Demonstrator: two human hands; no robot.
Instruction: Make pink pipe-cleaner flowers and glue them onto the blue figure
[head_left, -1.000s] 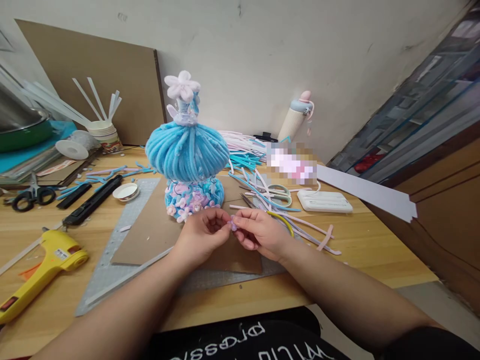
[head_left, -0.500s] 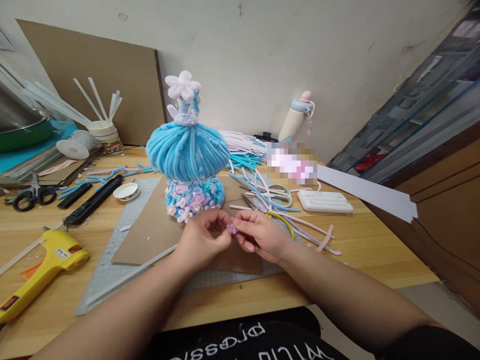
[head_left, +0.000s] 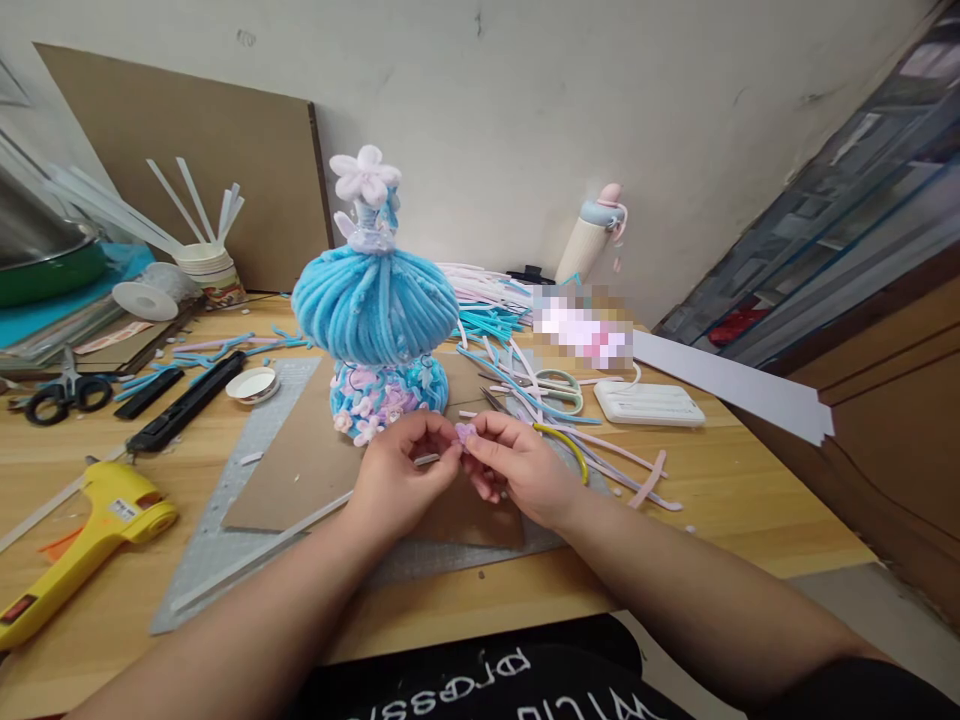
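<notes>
Between the fingertips of my left hand (head_left: 409,470) and my right hand (head_left: 517,465) is a small purple pipe-cleaner flower (head_left: 465,432). Both hands pinch it, thumbs against forefingers; part of it hides behind the fingers. Just beyond them stands a fuzzy blue mushroom-shaped piece (head_left: 379,305), topped with a pale pink flower (head_left: 366,175). Its base (head_left: 390,395) is covered in pink, blue and purple flowers, and my left hand overlaps its lower edge in view. Under the hands lies a brown cardboard sheet (head_left: 300,480) on a grey cutting mat (head_left: 214,540).
A yellow glue gun (head_left: 112,510) lies at left, near a black utility knife (head_left: 191,400) and black scissors (head_left: 69,390). Right of the hands are yellow-handled pliers (head_left: 566,440), green-handled scissors (head_left: 566,390), loose pipe cleaners (head_left: 649,482) and a white power bank (head_left: 651,404). A bottle (head_left: 589,235) stands behind.
The purple flower has turned and risen slightly between my fingers, and more of it shows. Both hands stay in nearly the same place.
</notes>
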